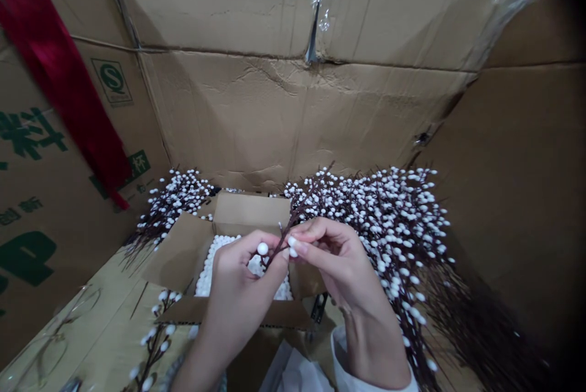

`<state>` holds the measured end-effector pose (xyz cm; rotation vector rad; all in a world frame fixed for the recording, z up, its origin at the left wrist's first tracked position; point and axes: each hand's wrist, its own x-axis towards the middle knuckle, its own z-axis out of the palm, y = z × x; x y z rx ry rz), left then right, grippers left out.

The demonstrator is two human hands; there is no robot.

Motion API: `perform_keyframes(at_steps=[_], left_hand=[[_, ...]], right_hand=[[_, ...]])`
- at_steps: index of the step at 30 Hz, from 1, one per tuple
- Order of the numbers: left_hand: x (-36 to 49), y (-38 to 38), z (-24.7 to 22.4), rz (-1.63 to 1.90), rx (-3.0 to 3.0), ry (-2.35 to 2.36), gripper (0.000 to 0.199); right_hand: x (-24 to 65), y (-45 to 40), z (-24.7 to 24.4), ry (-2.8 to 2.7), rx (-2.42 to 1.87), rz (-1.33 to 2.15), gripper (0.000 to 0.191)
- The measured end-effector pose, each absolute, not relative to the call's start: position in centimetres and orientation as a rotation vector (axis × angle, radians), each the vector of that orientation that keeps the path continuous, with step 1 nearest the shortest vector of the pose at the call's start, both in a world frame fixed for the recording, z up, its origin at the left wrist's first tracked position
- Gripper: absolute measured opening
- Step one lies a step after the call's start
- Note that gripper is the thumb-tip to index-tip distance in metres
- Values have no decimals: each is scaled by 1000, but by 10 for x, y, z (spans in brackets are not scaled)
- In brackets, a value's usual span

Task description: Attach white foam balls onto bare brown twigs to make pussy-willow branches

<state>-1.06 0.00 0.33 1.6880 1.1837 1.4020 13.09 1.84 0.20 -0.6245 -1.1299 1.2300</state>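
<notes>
My left hand is closed round a thin dark brown artificial twig, which slants up to the right above an open cardboard box. A white ball shows on the twig beside my left fingers. Between the thumb and forefinger of my right hand, white balls are pinched against the twig; whether they are fixed to it I cannot tell. Below my hands, the box holds many loose white balls. My left hand partly covers them.
A large heap of white-tipped twigs lies at right, a smaller bunch at back left. Bare brown stems lie far right. Cardboard walls enclose the table. A red ribbon hangs at left.
</notes>
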Motion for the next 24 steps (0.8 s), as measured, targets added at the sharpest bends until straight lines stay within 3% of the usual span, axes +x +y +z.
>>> perform_keyframes(at_steps=[10,16,21,24], left_hand=[[-13,6,8,1384,1549,1063,9],[-16,7,8,1325,1399,1030,11],[-14,2,11,1396,1463,1029,27],[-14,-1,11,1433,1527,983,33]], right_hand=[[135,22,-1,-1190,-615,1225,10],[132,36,-9,-1117,-698,1157,17],[114,49,-30,-1747,-1228,704,14],[103,49,-44,-1906,-1272,699,20]])
